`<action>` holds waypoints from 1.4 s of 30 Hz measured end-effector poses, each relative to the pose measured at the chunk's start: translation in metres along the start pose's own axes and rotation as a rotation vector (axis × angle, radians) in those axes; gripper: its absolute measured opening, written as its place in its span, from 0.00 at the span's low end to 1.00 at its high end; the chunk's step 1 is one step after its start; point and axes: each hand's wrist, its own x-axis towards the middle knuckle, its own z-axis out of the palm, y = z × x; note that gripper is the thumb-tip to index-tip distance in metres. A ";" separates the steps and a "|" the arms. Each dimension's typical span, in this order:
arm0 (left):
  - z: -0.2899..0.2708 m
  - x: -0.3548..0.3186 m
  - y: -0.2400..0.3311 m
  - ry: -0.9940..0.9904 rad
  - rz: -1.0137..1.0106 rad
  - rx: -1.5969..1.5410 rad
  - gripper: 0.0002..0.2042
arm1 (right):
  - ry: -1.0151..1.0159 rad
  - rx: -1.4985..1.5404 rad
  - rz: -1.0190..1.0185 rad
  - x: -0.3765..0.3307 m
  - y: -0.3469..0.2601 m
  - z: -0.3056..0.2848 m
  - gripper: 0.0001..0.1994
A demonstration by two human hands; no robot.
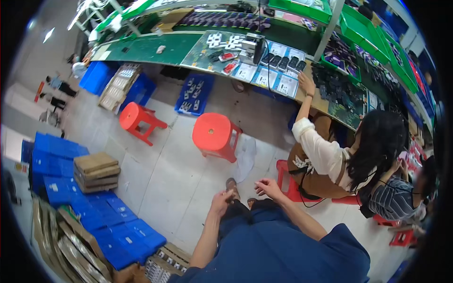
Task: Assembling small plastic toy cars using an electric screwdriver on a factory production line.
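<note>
My left hand (pixel 220 203) is in front of my body with its fingers curled in. Nothing shows sticking out of it. To its right, my right hand (pixel 268 188) is held palm inward, fingers loosely bent and apart, with nothing in it. Both hands are in the air above my feet and touch no object. Ahead of them stands a red plastic stool (pixel 211 132), the nearest thing to my left hand on that side. A whitish plastic sheet (pixel 245 158) lies on the floor beside the stool. Another red stool (pixel 283 181), under a seated co-worker, is nearest to my right hand.
A co-worker (pixel 330 155) sits at the right, reaching to a green workbench (pixel 155 49) with black devices (pixel 278 62). A second red stool (pixel 137 121) and a blue bin (pixel 194 94) stand ahead. Stacked blue crates (pixel 101 207) and cardboard (pixel 96 167) line the left.
</note>
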 end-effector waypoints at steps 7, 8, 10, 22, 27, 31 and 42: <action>0.052 0.170 0.217 -0.033 0.107 0.423 0.07 | 0.199 0.157 -0.128 0.058 -0.101 0.003 0.12; 0.064 0.190 0.241 -0.044 0.101 0.471 0.06 | 0.224 0.194 -0.142 0.064 -0.111 -0.001 0.12; 0.096 0.225 0.277 -0.088 0.134 0.497 0.05 | 0.275 0.157 -0.185 0.085 -0.128 -0.008 0.11; 0.235 0.304 0.353 -0.251 -0.154 0.481 0.06 | 0.182 -0.210 -0.587 0.217 -0.345 -0.032 0.32; 0.240 0.359 0.409 -0.301 -0.132 0.778 0.08 | 0.187 -0.242 -0.704 0.286 -0.368 -0.038 0.29; 0.221 0.423 0.453 -0.318 -0.182 0.777 0.07 | 0.318 -0.111 -0.830 0.364 -0.367 -0.037 0.27; 0.124 0.604 0.556 -0.490 0.415 0.660 0.14 | 0.497 -0.618 -1.022 0.506 -0.390 -0.070 0.29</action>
